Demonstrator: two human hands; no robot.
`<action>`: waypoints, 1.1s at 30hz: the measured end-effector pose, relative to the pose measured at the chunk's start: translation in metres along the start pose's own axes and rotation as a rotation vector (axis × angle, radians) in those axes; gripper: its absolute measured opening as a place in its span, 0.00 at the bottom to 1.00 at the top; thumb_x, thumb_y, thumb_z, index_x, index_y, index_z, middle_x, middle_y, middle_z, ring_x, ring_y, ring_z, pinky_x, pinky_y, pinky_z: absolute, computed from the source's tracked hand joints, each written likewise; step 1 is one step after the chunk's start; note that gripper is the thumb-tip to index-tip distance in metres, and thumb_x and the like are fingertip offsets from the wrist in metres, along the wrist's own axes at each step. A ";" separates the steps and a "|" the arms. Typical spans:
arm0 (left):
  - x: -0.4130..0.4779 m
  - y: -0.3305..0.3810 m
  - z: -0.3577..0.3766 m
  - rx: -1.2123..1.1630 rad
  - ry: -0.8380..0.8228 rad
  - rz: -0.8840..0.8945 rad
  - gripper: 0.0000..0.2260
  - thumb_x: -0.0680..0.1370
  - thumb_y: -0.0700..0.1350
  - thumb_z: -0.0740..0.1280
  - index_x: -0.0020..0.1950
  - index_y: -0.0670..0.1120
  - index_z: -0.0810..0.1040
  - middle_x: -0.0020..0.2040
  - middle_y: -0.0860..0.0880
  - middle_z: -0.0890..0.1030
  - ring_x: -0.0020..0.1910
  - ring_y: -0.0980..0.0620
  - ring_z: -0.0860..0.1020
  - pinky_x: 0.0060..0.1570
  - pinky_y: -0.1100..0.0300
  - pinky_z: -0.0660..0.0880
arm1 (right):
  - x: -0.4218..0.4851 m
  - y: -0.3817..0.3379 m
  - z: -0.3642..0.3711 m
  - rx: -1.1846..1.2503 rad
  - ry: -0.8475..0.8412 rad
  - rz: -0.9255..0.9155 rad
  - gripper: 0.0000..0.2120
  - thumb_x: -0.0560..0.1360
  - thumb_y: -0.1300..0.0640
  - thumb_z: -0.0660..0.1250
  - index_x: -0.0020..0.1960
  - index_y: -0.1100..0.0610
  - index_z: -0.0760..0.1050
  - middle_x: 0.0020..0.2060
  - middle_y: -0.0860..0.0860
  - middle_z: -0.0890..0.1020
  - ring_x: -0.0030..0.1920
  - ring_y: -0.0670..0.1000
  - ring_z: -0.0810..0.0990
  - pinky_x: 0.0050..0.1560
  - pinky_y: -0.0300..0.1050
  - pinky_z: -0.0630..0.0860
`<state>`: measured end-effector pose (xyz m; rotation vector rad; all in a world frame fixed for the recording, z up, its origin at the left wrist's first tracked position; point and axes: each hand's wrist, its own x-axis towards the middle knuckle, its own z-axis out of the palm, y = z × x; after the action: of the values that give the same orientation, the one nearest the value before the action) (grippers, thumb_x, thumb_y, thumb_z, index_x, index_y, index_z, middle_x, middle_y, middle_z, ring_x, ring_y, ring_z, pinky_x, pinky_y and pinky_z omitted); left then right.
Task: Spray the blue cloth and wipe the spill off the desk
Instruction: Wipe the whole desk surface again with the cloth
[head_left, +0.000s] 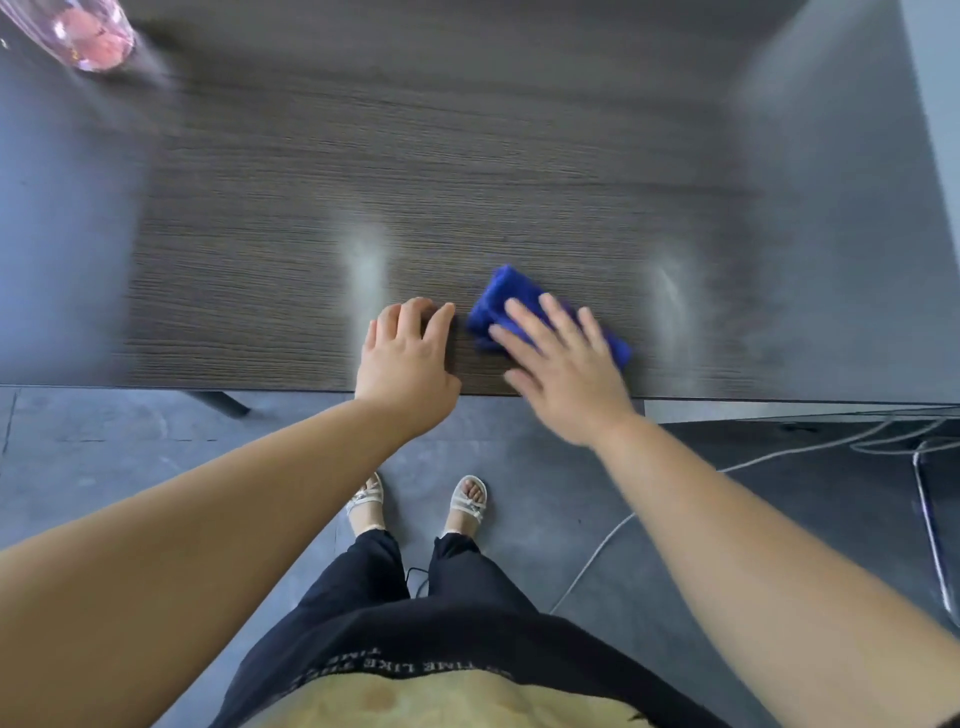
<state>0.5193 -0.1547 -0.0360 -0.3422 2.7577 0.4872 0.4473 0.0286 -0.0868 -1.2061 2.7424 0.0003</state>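
A folded blue cloth (506, 296) lies on the dark wood-grain desk (291, 218) near its front edge. My right hand (563, 374) lies flat on the cloth with the fingers spread, pressing it to the desk. My left hand (408, 358) rests on the desk just left of the cloth, fingers curled, holding nothing. A clear bottle with pink liquid (88, 34) stands at the far left corner, partly cut off by the frame. Pale glare streaks lie on the desk; I cannot make out a spill.
The desk's front edge runs just under my wrists. Below it is grey floor with my sandalled feet (415, 501). Grey cables (831, 441) and a metal chair frame (930, 519) lie on the floor at the right. A desk leg (223, 402) shows at the left.
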 end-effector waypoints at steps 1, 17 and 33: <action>0.001 0.005 0.001 0.013 -0.014 0.009 0.30 0.74 0.46 0.63 0.75 0.48 0.56 0.72 0.46 0.58 0.70 0.42 0.56 0.70 0.51 0.55 | -0.004 0.029 0.000 -0.027 0.025 0.057 0.25 0.77 0.42 0.50 0.71 0.48 0.67 0.72 0.50 0.67 0.71 0.60 0.65 0.66 0.66 0.62; 0.023 0.063 0.012 0.150 -0.089 0.042 0.26 0.74 0.50 0.64 0.71 0.47 0.63 0.69 0.45 0.61 0.65 0.40 0.61 0.65 0.49 0.62 | -0.018 0.116 -0.009 0.057 0.015 0.388 0.24 0.80 0.42 0.49 0.73 0.47 0.62 0.75 0.48 0.60 0.74 0.58 0.57 0.68 0.67 0.57; 0.036 0.113 0.033 0.206 -0.157 0.044 0.39 0.73 0.68 0.58 0.76 0.54 0.45 0.76 0.45 0.44 0.75 0.39 0.42 0.71 0.38 0.45 | -0.034 0.150 -0.011 0.104 -0.010 0.545 0.24 0.79 0.41 0.48 0.74 0.46 0.61 0.76 0.47 0.57 0.75 0.58 0.55 0.70 0.66 0.54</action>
<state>0.4622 -0.0453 -0.0454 -0.1849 2.6363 0.2257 0.3587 0.1550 -0.0799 -0.4052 2.9216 -0.0750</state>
